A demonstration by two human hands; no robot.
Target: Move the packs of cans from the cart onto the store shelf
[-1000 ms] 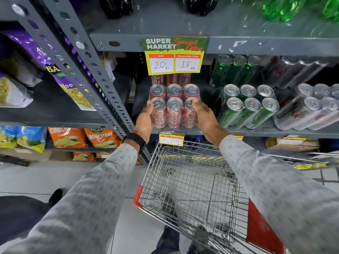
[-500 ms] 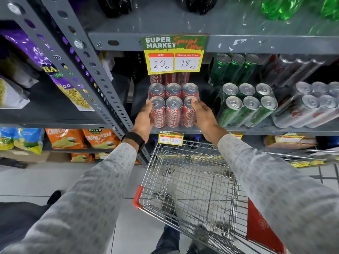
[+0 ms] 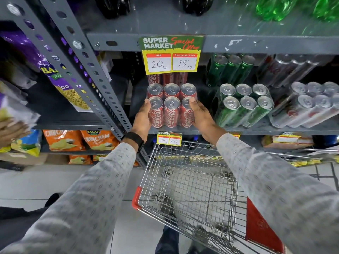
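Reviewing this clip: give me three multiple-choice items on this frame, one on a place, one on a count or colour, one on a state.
1. Where does the red can pack sit?
A. In the cart
B. On the shelf, left of the green can pack
C. On the floor

2. How many can tops show on the green can pack?
A. Four
B. Six
C. Nine

3. What is the cart basket's state?
A. No packs in the part shown
B. Full of packs
C. Tipped over

Answers: 1 B, it rests on the shelf edge with the left hand and right hand on its sides; 2 B, two rows of three; 3 A, bare wire shows.
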